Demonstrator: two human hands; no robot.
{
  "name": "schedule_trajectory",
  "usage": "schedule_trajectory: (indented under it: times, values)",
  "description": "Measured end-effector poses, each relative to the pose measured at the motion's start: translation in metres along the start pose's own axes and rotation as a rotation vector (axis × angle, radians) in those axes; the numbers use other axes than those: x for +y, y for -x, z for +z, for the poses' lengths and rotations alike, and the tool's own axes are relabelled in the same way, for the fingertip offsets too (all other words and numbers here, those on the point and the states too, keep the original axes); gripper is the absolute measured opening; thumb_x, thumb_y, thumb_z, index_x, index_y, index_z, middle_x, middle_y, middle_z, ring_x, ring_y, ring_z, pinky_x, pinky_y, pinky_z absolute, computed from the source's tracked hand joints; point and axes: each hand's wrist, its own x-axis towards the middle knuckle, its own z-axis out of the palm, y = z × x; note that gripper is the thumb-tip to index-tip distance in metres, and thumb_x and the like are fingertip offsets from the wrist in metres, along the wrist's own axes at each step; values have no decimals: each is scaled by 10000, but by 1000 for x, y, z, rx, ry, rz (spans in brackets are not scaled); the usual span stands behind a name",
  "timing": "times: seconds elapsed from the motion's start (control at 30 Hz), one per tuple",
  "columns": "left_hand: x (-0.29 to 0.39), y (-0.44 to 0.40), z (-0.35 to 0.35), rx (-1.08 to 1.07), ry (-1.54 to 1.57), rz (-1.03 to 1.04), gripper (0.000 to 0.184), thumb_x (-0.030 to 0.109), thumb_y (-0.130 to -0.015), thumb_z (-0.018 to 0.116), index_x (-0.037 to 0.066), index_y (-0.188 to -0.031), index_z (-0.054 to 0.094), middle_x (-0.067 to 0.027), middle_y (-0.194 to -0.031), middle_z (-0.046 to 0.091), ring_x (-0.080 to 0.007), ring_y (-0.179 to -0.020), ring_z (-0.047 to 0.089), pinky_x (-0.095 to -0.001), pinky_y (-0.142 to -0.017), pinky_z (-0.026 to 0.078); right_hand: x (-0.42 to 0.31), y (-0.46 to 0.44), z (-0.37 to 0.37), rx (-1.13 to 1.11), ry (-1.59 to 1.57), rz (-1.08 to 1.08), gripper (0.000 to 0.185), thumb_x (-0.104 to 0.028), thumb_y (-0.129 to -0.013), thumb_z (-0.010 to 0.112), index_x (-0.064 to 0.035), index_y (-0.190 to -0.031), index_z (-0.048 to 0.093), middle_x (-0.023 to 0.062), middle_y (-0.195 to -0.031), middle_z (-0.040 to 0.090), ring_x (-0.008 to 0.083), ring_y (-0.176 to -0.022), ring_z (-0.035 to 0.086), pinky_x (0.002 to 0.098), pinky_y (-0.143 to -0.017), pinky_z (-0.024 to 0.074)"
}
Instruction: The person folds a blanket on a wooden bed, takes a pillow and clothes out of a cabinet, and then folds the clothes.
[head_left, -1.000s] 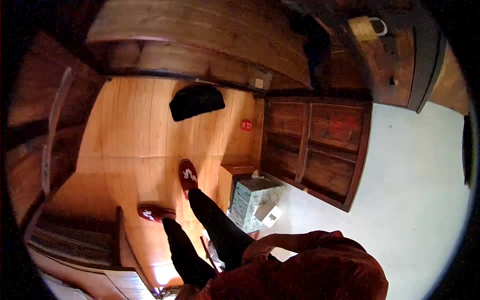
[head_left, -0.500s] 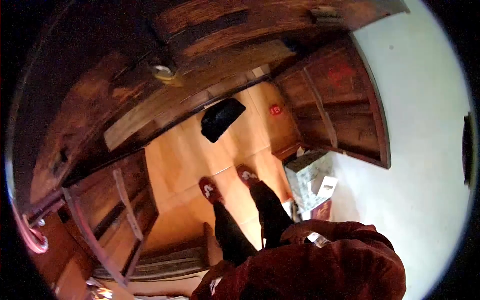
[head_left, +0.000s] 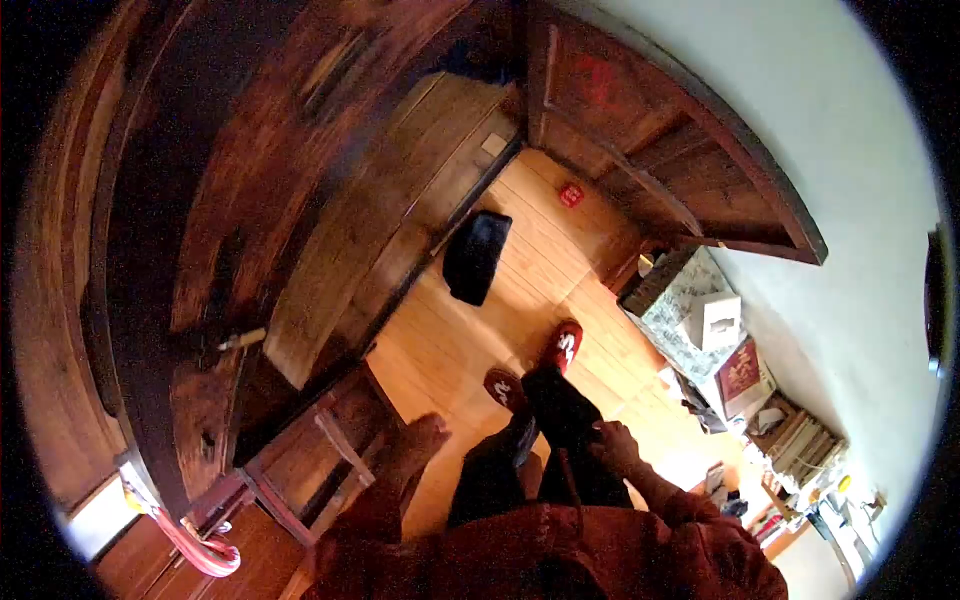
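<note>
My left hand (head_left: 425,438) is raised at the lower left, beside an open wooden door panel (head_left: 330,450); its fingers are blurred and small. Over the dark trouser leg, my right hand (head_left: 614,446) hangs with its fingers curled; whether anything is in it cannot be made out. Both sleeves are dark red. Below me are two red slippers (head_left: 567,345) on the wooden floor. A black cloth-like item (head_left: 476,257) lies on the floor beside the cabinet's base.
A large dark wooden cabinet (head_left: 230,180) fills the left, with a brass latch or padlock (head_left: 242,338). Another open door panel (head_left: 660,140) stands at the upper right. A patterned box (head_left: 680,305), a white box (head_left: 715,322) and stacked books (head_left: 800,445) line the wall.
The view has turned and the cabinet now fills the left side. Both hands have come into clearer view, the left one raised away from the body. The feet have shifted.
</note>
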Motion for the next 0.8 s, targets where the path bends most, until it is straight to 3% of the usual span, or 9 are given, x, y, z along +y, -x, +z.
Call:
schedule_trajectory:
  times: [0.17,0.23,0.3,0.37,0.43,0.5,0.7,0.77,0.8]
  values:
    - [27,-119,-81,550,34,310,286,247,-846,631,39,-1021,542,-128,-865,567,-279,-802,563,-400,-718,466,0,-15,48,105,-18,201,832,-423,-694,721,-109,-1364,338,305,-1306,328,505,-1115,423,538,-916,404]
    - [28,-177,-122,643,-167,275,323,259,-864,623,17,-1064,546,-136,-921,590,-250,-850,574,-388,-751,471,9,-24,65,77,-147,211,830,-417,-703,718,-107,-1367,328,309,-1297,326,515,-1105,424,542,-909,406]
    - [47,-225,-165,684,114,379,361,273,-861,628,29,-1115,547,-149,-1000,597,-279,-882,581,-377,-767,475,9,-23,88,111,-198,211,824,-415,-708,715,-114,-1368,324,301,-1306,314,511,-1113,416,551,-888,415]
    - [69,-279,-207,815,83,352,400,293,-862,628,23,-1143,539,-153,-1059,590,-304,-930,572,-380,-803,466,-4,-30,94,107,-256,261,818,-415,-712,714,-119,-1367,324,294,-1317,298,508,-1121,406,558,-873,418]
    - [52,-363,-249,1021,-53,595,426,321,-861,625,32,-1158,530,-149,-1074,585,-319,-973,554,-401,-848,441,-37,-26,71,55,-312,357,810,-418,-715,713,-124,-1365,329,290,-1331,279,507,-1127,393,566,-864,415]
    - [85,-404,-282,1126,-92,551,444,347,-853,629,45,-1163,530,-158,-1104,573,-324,-1021,527,-422,-885,413,-40,-31,122,136,-499,426,827,-423,-711,713,-135,-1377,316,278,-1384,220,501,-1166,357,574,-903,380]
    - [141,-476,-339,1089,-201,359,482,265,-833,611,104,-1266,474,-194,-1224,499,-384,-1104,471,-463,-929,387,-81,-37,196,243,-462,356,901,-468,-684,715,-199,-1419,270,286,-1426,164,511,-1220,298,595,-908,369]
    - [149,-497,-357,1161,-413,364,506,205,-823,590,124,-1301,444,-200,-1254,477,-396,-1130,452,-473,-951,374,-43,-52,324,309,-248,544,726,-639,-843,454,-191,-1393,303,188,-1377,336,364,-1063,528,453,-819,484]
    - [139,-519,-371,1112,-370,449,507,178,-808,585,128,-1292,444,-197,-1272,461,-396,-1143,436,-475,-952,372,-49,-56,334,353,-312,541,720,-637,-842,460,-190,-1387,311,187,-1383,326,365,-1049,536,448,-811,488]
